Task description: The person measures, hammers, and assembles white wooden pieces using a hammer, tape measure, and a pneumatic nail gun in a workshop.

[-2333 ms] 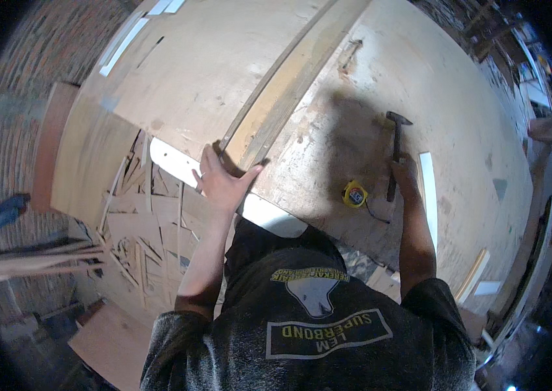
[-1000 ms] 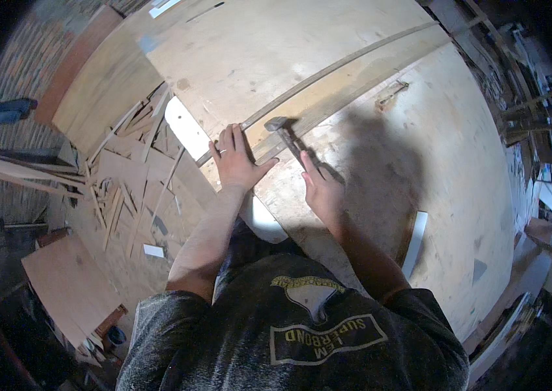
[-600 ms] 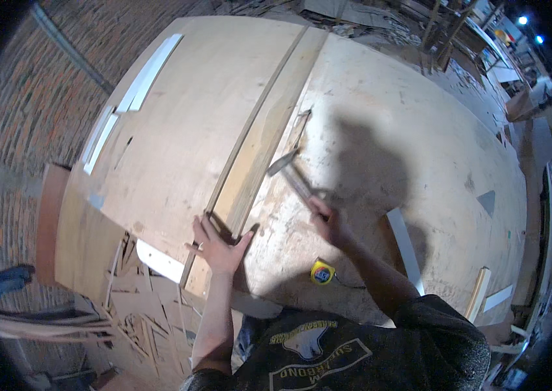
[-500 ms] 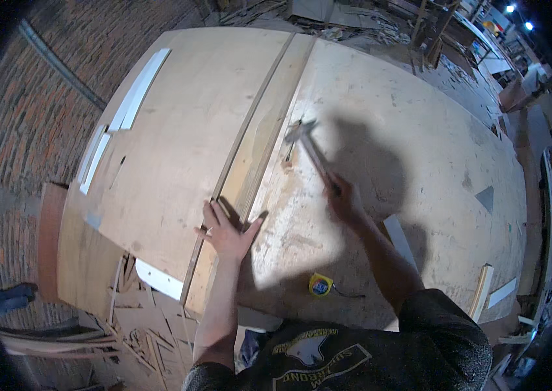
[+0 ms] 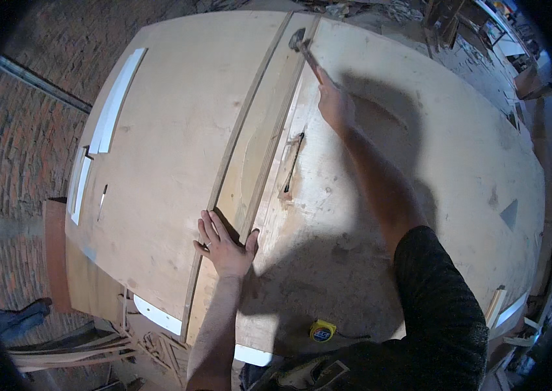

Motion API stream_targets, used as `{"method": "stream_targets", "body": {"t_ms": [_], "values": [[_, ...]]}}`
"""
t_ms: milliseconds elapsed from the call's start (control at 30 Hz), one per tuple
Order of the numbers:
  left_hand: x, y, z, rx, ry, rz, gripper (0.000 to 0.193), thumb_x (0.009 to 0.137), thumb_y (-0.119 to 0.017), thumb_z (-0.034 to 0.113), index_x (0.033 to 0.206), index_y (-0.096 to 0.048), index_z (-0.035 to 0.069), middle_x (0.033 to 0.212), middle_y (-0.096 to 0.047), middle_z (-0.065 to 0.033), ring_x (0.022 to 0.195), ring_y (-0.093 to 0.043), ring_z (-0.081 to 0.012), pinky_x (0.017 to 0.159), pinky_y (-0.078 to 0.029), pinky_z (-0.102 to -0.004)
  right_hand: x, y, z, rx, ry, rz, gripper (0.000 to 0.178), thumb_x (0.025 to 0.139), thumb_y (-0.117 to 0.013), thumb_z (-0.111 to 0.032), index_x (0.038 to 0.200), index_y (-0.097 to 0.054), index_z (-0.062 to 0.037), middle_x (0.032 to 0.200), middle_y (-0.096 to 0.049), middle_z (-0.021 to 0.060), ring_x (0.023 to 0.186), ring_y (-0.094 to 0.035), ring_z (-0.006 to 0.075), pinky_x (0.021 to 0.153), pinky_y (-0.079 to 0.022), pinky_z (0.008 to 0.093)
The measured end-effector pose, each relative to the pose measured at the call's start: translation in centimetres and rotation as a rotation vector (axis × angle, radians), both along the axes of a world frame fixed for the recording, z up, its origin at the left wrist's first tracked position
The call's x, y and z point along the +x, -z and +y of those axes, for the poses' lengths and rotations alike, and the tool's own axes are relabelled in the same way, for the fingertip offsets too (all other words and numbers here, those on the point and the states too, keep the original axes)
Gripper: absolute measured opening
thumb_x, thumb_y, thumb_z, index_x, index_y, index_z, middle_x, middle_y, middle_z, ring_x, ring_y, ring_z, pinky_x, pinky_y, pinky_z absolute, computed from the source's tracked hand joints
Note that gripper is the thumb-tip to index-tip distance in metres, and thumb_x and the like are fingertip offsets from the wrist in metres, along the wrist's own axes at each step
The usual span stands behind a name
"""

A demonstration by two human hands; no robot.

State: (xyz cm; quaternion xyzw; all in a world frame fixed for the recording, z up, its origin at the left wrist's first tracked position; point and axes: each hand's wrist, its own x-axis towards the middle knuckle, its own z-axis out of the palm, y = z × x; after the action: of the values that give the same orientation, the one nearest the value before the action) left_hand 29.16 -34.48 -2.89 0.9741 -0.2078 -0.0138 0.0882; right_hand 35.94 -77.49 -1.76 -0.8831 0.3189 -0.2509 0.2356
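A long pale wooden board (image 5: pixel 260 146) with a narrow wooden strip (image 5: pixel 240 133) along its left edge lies across a broad plywood worktable (image 5: pixel 165 143). My left hand (image 5: pixel 227 253) rests on the near part of the board, fingers spread over the strip and thumb by the right edge. Gripped in my right hand (image 5: pixel 336 107) is a hammer (image 5: pixel 309 57), its arm stretched far forward. The hammer's head is over the board's far end; whether it touches the wood I cannot tell.
A yellow tape measure (image 5: pixel 322 331) sits near the table's front edge. Right of the board is a dark slender slot or tool (image 5: pixel 293 164). White strips (image 5: pixel 117 101) lie at the left, beside a thin pen-like item (image 5: pixel 102 202). A brick wall (image 5: pixel 15 169) rises beyond.
My right hand has carried the hammer forward and slightly left, from above the table to the board's far end. My left hand keeps its place on the board. The view has shifted a little.
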Motion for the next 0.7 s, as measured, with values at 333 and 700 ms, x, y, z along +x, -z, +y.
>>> {"method": "stream_targets", "body": {"t_ms": [333, 700], "values": [[0.3, 0.6, -0.2, 0.041, 0.014, -0.028, 0.122, 0.084, -0.068, 0.073, 0.165, -0.012, 0.001, 0.171, -0.015, -0.0244, 0.158, -0.016, -0.0435, 0.116, -0.011, -0.0761, 3.0, 3.5, -3.4, -0.051, -0.052, -0.172, 0.052, 0.103, -0.056, -0.022, 0.153, -0.05, -0.0327, 0.109, -0.072, 0.0218, 0.1, -0.071, 0.0425, 0.087, -0.056, 0.054], [0.4, -0.2, -0.6, 0.033, -0.016, 0.016, 0.123, 0.083, -0.068, 0.074, 0.165, -0.014, 0.001, 0.172, -0.015, -0.023, 0.159, -0.015, -0.0424, 0.116, -0.011, -0.0759, 3.1, 2.5, -1.8, -0.064, -0.122, -0.075, 0.053, 0.102, -0.056, -0.02, 0.154, -0.05, -0.0259, 0.125, -0.07, 0.0206, 0.113, -0.068, 0.042, 0.092, -0.055, 0.0519]]}}
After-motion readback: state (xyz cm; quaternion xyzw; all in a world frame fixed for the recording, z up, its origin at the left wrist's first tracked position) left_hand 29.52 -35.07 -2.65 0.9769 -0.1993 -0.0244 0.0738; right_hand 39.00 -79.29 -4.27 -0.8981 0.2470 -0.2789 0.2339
